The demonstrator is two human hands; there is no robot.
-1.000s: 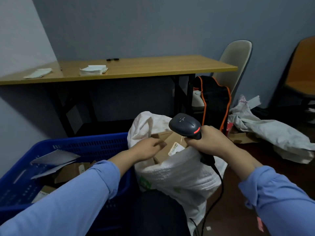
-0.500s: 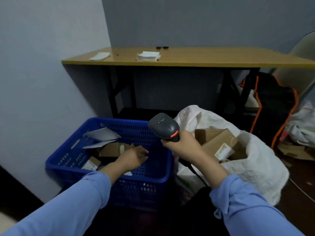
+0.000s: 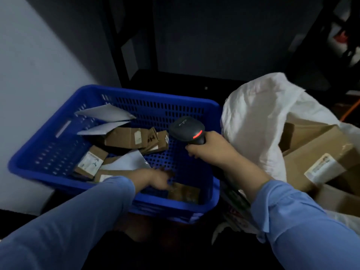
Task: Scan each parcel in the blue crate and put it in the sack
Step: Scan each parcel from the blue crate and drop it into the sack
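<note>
Our left hand has swung from the sack back into the blue crate, at the brown parcel in its near corner, too blurred to tell its grasp. Our right hand grips the scanner above, so we judge another scan is starting.

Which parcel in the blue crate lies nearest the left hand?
The brown cardboard box in the crate's near right corner, beside the left hand; the other parcels lie farther back and left.
</note>
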